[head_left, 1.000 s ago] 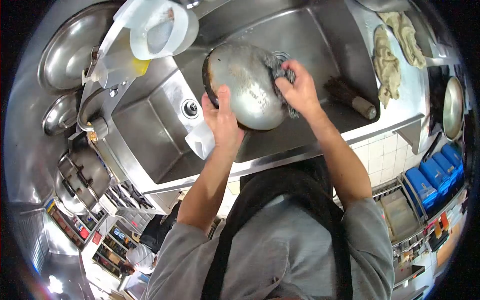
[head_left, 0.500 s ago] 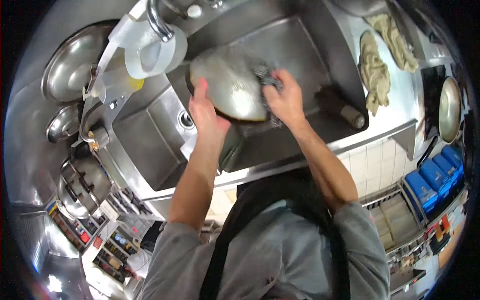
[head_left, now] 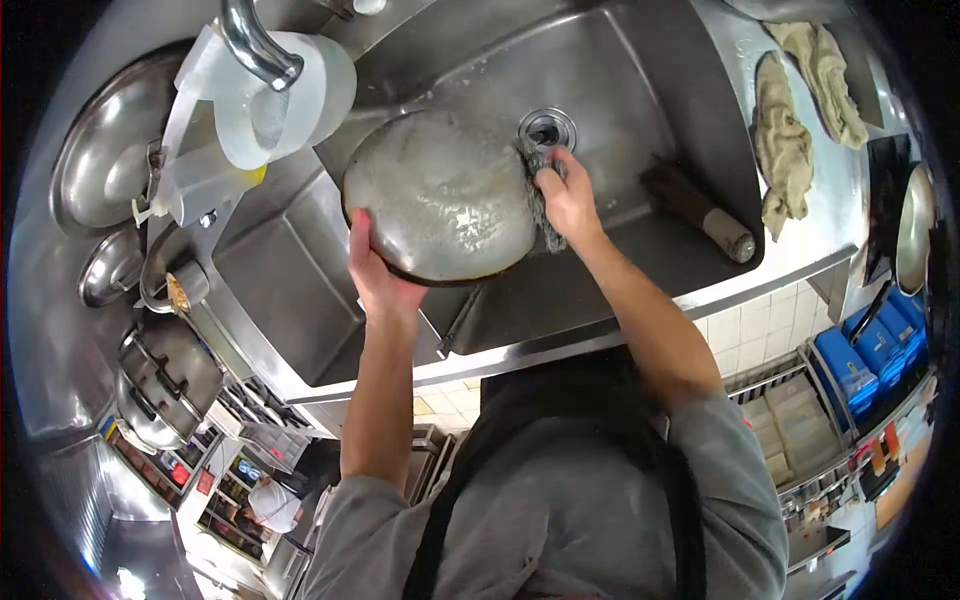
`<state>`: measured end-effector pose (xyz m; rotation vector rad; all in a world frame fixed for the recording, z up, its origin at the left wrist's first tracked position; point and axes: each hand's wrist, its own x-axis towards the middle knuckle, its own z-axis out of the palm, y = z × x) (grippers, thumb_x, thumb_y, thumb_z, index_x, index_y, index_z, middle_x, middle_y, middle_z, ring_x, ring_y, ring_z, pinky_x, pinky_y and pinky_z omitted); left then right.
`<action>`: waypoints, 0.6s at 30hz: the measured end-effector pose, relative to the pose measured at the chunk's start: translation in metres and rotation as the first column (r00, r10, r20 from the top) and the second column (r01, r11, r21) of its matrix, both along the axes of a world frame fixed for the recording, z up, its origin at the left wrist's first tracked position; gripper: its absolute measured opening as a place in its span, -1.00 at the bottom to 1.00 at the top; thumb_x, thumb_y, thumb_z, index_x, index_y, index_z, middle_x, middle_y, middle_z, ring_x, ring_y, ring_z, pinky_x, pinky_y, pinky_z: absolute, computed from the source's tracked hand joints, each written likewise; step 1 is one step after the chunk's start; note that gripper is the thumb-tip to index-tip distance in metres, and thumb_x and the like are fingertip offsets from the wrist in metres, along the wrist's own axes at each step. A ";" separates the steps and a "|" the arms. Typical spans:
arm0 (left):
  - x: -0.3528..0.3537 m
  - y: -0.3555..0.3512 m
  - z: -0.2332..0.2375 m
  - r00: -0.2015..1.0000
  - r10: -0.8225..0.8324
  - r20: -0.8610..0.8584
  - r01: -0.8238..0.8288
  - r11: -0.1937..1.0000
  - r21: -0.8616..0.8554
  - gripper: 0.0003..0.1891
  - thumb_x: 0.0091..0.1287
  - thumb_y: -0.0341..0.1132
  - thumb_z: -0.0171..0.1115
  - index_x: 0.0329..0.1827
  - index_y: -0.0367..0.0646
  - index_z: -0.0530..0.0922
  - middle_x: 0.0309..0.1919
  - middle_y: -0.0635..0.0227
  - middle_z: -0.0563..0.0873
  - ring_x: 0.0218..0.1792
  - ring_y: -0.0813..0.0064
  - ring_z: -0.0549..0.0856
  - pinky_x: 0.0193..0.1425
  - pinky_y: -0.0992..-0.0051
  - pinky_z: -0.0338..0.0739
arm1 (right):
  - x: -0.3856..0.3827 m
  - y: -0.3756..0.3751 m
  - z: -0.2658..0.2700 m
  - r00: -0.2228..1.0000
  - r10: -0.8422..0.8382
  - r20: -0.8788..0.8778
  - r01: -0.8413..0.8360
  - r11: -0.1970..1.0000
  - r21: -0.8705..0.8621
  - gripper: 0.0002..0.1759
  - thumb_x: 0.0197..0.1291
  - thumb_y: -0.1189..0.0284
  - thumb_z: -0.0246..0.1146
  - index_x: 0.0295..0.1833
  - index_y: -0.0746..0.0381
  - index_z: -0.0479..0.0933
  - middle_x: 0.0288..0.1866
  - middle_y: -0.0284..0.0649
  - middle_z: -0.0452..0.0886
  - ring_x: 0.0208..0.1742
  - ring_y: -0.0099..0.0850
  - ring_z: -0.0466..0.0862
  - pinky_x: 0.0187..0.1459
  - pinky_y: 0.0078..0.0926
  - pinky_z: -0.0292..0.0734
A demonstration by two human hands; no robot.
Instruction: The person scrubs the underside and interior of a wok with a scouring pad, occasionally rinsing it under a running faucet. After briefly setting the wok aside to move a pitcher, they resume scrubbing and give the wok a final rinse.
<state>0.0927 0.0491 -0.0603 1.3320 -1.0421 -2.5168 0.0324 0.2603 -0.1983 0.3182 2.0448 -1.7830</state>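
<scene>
Left hand [head_left: 380, 287] grips a domed grey metal pan [head_left: 438, 195], now presenting more underside to the wiry grey scourer [head_left: 537, 200] clutched in the right hand [head_left: 571, 203].

In the sink [head_left: 610, 90], a brush [head_left: 700, 212] lies right of the pan [head_left: 430, 190] and scrubber [head_left: 543, 220]; cloths [head_left: 783, 145] lie farther right on the tabletop [head_left: 835, 185].

A stainless-steel counter [head_left: 835, 195] with 2 sink basins crosses the room, pale square tiles [head_left: 755, 335] showing below its front edge, floor or wall unclear. To the right stands a metal rack [head_left: 826, 395]; at lower left, stocked shelving [head_left: 235, 525] adjoins a ribbed metal panel [head_left: 75, 500], where bright light glares off steel.
</scene>
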 end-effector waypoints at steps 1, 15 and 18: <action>0.008 0.000 -0.001 1.000 0.007 0.006 -0.007 1.000 0.003 -0.47 0.57 -0.02 0.13 0.48 -0.09 0.43 0.36 0.22 0.61 0.36 0.09 0.59 0.45 -0.04 0.47 | -0.009 0.000 -0.014 0.989 0.043 0.142 -0.041 0.999 -0.018 -0.54 0.20 0.24 0.21 0.04 0.40 0.57 -0.17 0.15 0.70 -0.07 -0.04 0.72 -0.01 -0.21 0.58; 0.074 -0.070 0.015 0.727 -0.415 0.547 0.660 0.644 -0.388 -0.34 0.43 -0.14 0.44 0.45 -0.32 0.42 0.28 0.06 0.63 0.26 0.25 0.65 0.36 0.23 0.57 | -0.122 -0.095 0.024 0.789 0.608 -0.089 -0.612 0.790 -0.040 -0.33 0.12 0.09 0.38 0.26 0.30 0.60 -0.25 -0.14 0.73 -0.24 -0.33 0.68 -0.14 -0.31 0.55; 0.064 -0.052 0.033 0.501 -0.082 0.861 0.858 -0.080 -0.507 -0.34 0.42 -0.14 0.44 0.44 -0.34 0.43 0.27 0.03 0.63 0.23 0.17 0.64 0.35 0.24 0.54 | -0.115 -0.087 0.016 0.865 0.498 -0.062 -0.501 0.863 -0.070 -0.23 0.09 0.00 0.40 0.31 0.29 0.56 -0.27 -0.10 0.71 -0.25 -0.24 0.68 -0.16 -0.26 0.56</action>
